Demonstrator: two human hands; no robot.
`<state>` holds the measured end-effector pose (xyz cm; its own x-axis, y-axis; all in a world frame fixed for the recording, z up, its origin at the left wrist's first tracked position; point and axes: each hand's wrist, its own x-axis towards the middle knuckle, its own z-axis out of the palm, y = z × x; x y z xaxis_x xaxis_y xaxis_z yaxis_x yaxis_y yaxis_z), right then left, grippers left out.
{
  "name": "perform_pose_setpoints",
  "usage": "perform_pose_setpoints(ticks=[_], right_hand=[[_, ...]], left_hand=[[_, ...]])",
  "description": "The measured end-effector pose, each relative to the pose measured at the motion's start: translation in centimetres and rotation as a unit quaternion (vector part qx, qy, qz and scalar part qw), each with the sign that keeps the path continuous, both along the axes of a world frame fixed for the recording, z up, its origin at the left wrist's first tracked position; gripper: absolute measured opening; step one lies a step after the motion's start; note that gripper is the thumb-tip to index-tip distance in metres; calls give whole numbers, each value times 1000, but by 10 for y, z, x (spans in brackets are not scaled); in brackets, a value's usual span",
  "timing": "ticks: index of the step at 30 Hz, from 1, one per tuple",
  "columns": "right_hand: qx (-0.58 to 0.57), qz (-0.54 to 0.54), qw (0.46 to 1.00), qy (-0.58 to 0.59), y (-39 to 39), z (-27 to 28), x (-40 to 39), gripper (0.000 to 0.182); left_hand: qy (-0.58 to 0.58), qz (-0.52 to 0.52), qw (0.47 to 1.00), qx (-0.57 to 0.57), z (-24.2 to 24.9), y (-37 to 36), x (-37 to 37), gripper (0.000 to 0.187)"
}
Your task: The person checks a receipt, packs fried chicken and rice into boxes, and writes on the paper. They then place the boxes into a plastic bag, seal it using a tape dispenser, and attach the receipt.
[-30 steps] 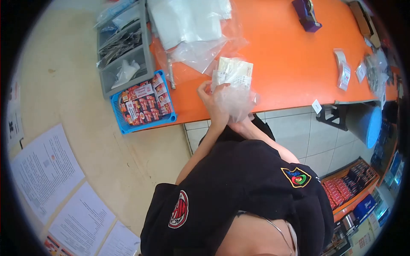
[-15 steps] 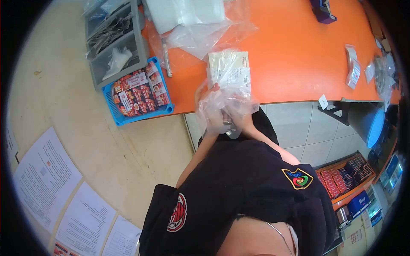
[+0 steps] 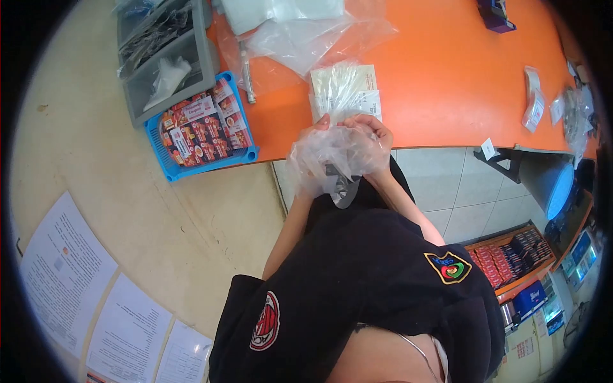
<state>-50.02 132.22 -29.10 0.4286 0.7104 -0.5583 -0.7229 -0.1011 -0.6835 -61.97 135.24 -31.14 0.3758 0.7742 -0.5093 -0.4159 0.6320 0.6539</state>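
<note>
Both hands hold a clear plastic bag (image 3: 332,153) just off the table's front edge. My left hand (image 3: 311,182) grips its left side, mostly behind crinkled film, with a fingertip showing near the top. My right hand (image 3: 378,143) pinches the gathered film on the right with bent fingers. A dark, shiny item (image 3: 345,186) shows at the bag's lower end; its kind cannot be made out. Beyond my hands, the bag's gathered upper part spreads over a pale printed paper packet or stack (image 3: 369,102) on the orange table (image 3: 447,76).
At left are a blue basket (image 3: 171,171) of printed coupon cards (image 3: 203,131) and a grey compartment bin (image 3: 207,70) holding plastic bags. Clear plastic sheets (image 3: 300,45) and a thin rod (image 3: 247,76) lie at the back. A purple tape dispenser (image 3: 497,16) and small clear packets (image 3: 534,102) sit right.
My right hand has moved up, its fingers now pinching the gathered film nearer the table. The bag is bunched wider, and the dark item shows more plainly below.
</note>
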Motion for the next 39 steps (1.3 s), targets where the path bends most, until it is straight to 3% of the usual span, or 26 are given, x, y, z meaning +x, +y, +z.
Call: perform_pose_setpoints(ticks=[2, 3, 4, 5, 6, 8, 9, 11, 12, 14, 15, 17, 24, 25, 26, 27, 28, 29, 30, 31, 33, 35, 39], right_hand=[[-18, 43, 997, -61, 2, 0, 3, 18], [-37, 84, 989, -118, 3, 2, 4, 18], [-37, 85, 989, -118, 2, 4, 7, 18], [-32, 150, 962, -227, 0, 6, 12, 17], [-27, 213, 918, -333, -1, 9, 15, 17], [-16, 236, 889, -393, 3, 16, 17, 18], [-5, 257, 854, -452, 4, 19, 18, 19], [0, 255, 845, -471, 6, 19, 17, 20], [7, 253, 835, -489, 7, 19, 16, 20], [0, 256, 826, -502, 7, 20, 14, 20], [-7, 257, 818, -515, 7, 21, 13, 20], [-4, 259, 813, -521, 8, 21, 13, 20], [14, 274, 796, -540, 10, 19, 14, 19], [13, 273, 796, -540, 13, 19, 14, 19], [10, 266, 836, -479, 19, 19, 14, 17], [7, 256, 873, -416, 24, 18, 16, 14], [6, 252, 873, -417, 29, 15, 21, 14], [-5, 320, 887, -333, 35, 12, 28, 11], [-17, 381, 891, -249, 42, 8, 37, 8], [-24, 369, 893, -257, 48, 3, 45, 8], [84, 469, 865, -159, 55, -9, 59, 7], [118, 441, 873, -169, 58, -11, 63, 5], [61, 264, 927, -258, 66, -22, 50, 2]], left_hand=[[-40, 58, 988, -135, 1, 5, 2, 22], [-40, 59, 988, -135, -2, 3, 1, 22], [185, 3, 971, 154, -8, 0, 0, 23], [385, -54, 819, 422, -12, -3, 0, 25], [386, -54, 819, 421, -11, -4, 0, 25], [228, -18, 945, 233, -10, -6, 0, 23], [228, -18, 945, 232, -10, -6, 0, 23], [221, -37, 894, 388, -10, -4, -1, 24], [221, -37, 894, 388, -13, -6, 1, 24], [20, 61, 976, 210, -21, -14, 2, 30], [20, 61, 976, 209, -23, -15, 0, 30], [24, 24, 981, 192, -28, -18, -4, 34], [18, 55, 986, 157, -21, -11, -3, 38], [56, 11, 961, 269, -19, -3, -4, 37], [93, -33, 921, 378, -15, 4, -5, 37], [91, -35, 920, 379, -10, 9, -7, 37], [125, -78, 934, 326, -3, 13, -9, 35], [157, -121, 941, 274, 1, 17, -12, 33], [175, -150, 934, 275, 4, 22, -14, 33], [188, -170, 920, 300, 7, 26, -16, 32], [204, -204, 886, 363, 13, 35, -17, 31], [215, -224, 852, 422, 16, 43, -12, 30], [228, -230, 798, 509, 16, 57, -4, 27]])
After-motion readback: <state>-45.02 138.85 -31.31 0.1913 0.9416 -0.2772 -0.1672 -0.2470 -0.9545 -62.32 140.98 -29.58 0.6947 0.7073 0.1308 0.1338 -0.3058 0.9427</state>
